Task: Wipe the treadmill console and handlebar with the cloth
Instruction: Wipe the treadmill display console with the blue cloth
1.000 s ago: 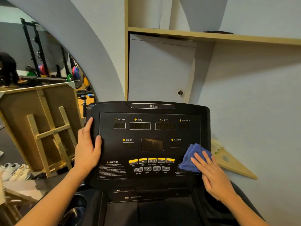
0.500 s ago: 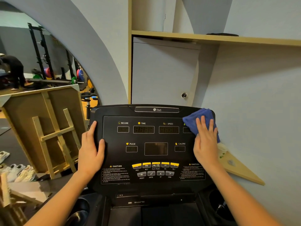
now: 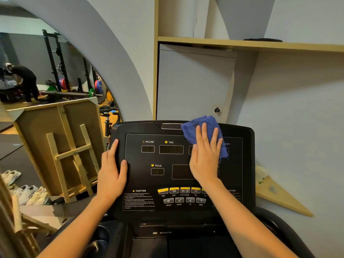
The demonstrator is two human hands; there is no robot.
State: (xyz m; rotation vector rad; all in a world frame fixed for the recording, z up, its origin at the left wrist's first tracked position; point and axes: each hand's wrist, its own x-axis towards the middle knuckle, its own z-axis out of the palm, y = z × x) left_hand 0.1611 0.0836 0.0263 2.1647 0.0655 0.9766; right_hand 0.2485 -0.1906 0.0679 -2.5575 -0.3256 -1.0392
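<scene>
At the far left a mirror [image 3: 46,62] shows a rack [image 3: 55,60] with coloured plates and a person [image 3: 26,81] bent over; below it a wooden board [image 3: 59,144] leans on its edge, and pale shoes [image 3: 28,194] sit on the floor beside it. The left hand [image 3: 111,175] lies flat and relaxed on the left border of the console [image 3: 182,164], fingers pointing up along the edge and thumb resting on the glossy panel; it presses but clasps nothing. To its right the panel carries the INCLINE, TIME and PULSE labels with dark displays; a row of yellow buttons [image 3: 178,190] and grey keys runs along the bottom, next to a caution text. The right hand [image 3: 204,157] lies spread, palm down, on the upper middle of the panel, its fingers pinning the cloth [image 3: 202,135] flat against the console rather than gripping it; the blue cloth is bunched under the fingertips, overlaps the top edge of the console and hangs out to the right of the hand, hiding the SPEED display and part of the next label. Behind the console stands a grey cabinet door [image 3: 193,84] with a round lock, under a wooden shelf [image 3: 242,44]. At the right, a triangular wooden shelf [image 3: 279,198] on the wall holds a pale cup [image 3: 260,174]. The handlebar cannot be made out clearly.
</scene>
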